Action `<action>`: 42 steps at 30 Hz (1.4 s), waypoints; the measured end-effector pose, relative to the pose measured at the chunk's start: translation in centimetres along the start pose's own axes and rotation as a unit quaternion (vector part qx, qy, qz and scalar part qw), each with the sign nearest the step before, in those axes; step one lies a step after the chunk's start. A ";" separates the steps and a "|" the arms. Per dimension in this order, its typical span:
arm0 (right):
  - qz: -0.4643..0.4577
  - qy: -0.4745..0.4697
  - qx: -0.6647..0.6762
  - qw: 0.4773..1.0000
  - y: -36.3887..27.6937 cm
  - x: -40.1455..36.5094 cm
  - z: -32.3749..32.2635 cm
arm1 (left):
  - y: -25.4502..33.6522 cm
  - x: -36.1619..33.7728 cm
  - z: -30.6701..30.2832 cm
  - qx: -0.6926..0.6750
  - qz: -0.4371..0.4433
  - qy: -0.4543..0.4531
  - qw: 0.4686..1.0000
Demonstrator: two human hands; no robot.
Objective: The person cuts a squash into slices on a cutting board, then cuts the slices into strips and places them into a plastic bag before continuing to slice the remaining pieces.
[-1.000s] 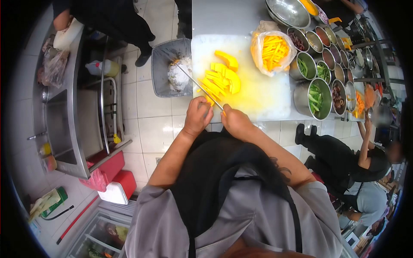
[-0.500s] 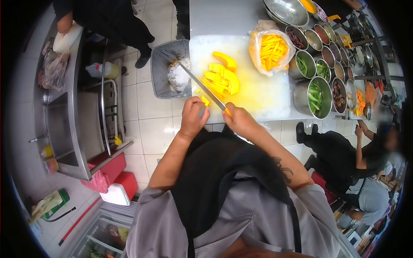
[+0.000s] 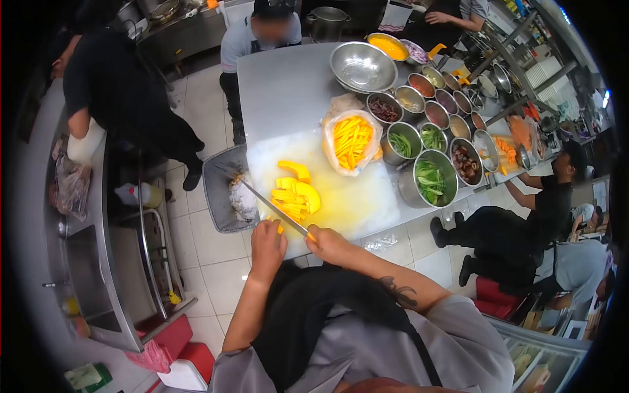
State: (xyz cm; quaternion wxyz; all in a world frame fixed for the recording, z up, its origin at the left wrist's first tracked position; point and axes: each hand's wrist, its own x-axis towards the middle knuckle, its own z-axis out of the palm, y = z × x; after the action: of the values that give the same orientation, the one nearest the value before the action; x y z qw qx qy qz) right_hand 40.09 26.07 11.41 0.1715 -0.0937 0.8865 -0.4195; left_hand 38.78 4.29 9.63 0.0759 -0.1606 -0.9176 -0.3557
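Orange-yellow squash slices [image 3: 293,196] lie heaped on the near left part of the white plastic cutting board [image 3: 357,206], with one curved uncut wedge [image 3: 296,170] just behind them. The right hand [image 3: 329,243] is clenched round the handle of the long steel knife [image 3: 272,206], whose blade slants away over the board's left edge, beside the heap. The left hand [image 3: 268,243] rests at the board's near edge with fingers curled and a small yellow scrap [image 3: 280,228] at its tips. Whether it pinches that scrap I cannot tell, as the view is small there. Judging by the clear plastic bag of yellow strips [image 3: 352,141] behind the board, much of the cutting seems done, and the heap and the wedge look left to cut. The board sits on a grey steel table [image 3: 282,92] beside round steel pots of greens [image 3: 431,178] and a wide steel bowl [image 3: 362,65]. A grey bin [image 3: 219,187] stands against the table on white floor tiles [image 3: 213,262], and other people work around.
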 end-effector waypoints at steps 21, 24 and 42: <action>-0.005 -0.031 0.041 0.999 -0.3 0.3 0.0 | -1.5 -1.1 -1.0 -0.074 -0.076 0.113 0.988; -0.021 -0.050 0.022 0.998 -0.7 0.4 -0.1 | -1.4 -1.4 -1.1 -0.084 -0.116 0.126 0.982; -0.065 0.013 -0.079 0.995 -2.7 -1.4 -1.4 | -1.3 -1.1 1.4 -0.033 0.035 0.100 0.994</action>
State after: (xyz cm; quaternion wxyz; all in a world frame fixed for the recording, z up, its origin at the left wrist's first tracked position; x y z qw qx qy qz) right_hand 40.87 25.79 14.63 0.1246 -0.1592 0.9110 -0.3595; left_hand 39.31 4.08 7.47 0.1742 -0.1591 -0.8870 -0.3969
